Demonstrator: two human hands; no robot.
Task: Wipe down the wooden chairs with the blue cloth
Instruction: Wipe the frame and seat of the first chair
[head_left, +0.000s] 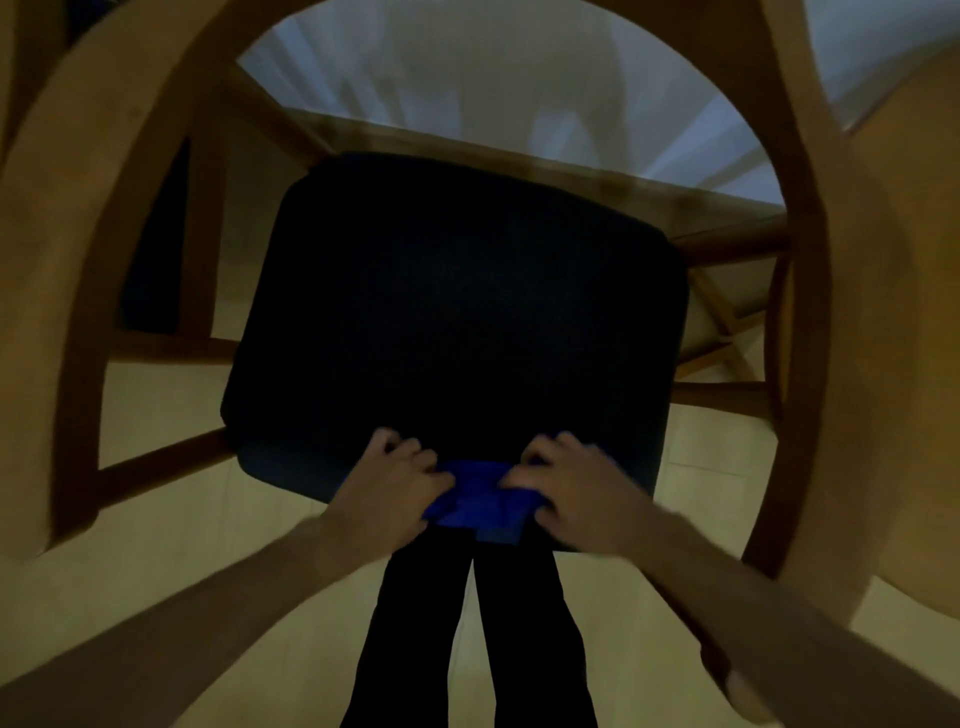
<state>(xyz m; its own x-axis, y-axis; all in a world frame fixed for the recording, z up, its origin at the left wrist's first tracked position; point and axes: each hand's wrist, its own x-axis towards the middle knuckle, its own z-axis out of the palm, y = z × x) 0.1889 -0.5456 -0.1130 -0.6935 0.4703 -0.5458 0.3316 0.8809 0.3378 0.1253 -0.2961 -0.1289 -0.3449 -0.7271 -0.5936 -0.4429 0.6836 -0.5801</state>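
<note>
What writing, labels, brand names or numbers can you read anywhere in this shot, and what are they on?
None: no readable text shows in this dim, blurred view.
Blue cloth, held between the left hand and right hand: no tag or print visible.
Dark seat cushion: plain, no label visible.
Wooden chair frame: no mark or sticker visible.
</note>
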